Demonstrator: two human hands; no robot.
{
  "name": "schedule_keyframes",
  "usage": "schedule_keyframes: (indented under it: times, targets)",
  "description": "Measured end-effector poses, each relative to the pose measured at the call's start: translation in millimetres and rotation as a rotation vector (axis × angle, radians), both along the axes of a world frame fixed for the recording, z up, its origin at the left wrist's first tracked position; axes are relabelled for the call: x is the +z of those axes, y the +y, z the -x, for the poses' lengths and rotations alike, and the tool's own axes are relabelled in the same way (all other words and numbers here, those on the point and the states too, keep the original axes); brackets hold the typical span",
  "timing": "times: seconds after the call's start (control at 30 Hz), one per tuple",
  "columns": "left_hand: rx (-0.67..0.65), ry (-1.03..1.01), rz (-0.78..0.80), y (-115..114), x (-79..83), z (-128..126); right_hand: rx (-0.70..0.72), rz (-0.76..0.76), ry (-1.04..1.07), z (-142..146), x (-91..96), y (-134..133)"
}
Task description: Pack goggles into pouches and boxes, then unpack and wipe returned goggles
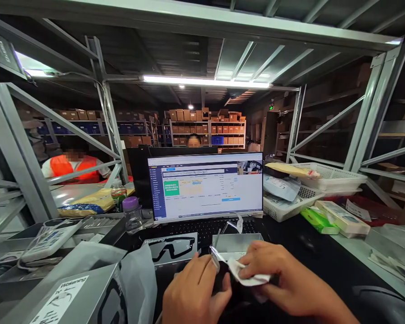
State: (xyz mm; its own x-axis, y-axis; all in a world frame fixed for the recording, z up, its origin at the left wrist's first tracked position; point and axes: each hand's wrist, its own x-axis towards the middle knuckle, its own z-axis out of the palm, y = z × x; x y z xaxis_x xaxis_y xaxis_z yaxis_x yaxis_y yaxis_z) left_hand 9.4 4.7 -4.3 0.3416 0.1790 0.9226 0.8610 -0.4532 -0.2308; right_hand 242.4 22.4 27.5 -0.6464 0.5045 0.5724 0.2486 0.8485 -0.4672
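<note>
In the head view, in front of the monitor (207, 191), our left hand (191, 290) curled partly closed around the edge of shiny eyewear (216, 258), as it appeared, while our right hand (270, 265) pinched a crumpled white cloth (251, 279) between thumb and fingers; an open grey box (234, 244) lay nearer the monitor. We judged the cloth soft, light and easiest to grip by a fold, and the eyewear light, stiff, slick and easily scratched, best held by its rim.
</note>
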Motion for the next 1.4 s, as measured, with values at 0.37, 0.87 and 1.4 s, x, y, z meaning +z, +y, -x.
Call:
schedule_keyframes:
  times: [0.37,0.87,1.4]
  targets:
    - [0.013,-0.012,-0.033,-2,0.5,-4,-0.681,-0.313,0.297,-47,-1.8,2]
    - [-0.049,-0.052,-0.058,-5,6.1,-11,-0.709,-0.264,0.236,-43,-2.0,1]
    - [-0.040,-0.029,-0.004,-3,1.8,-10,-0.888,0.135,0.314,-74,-2.1,42]
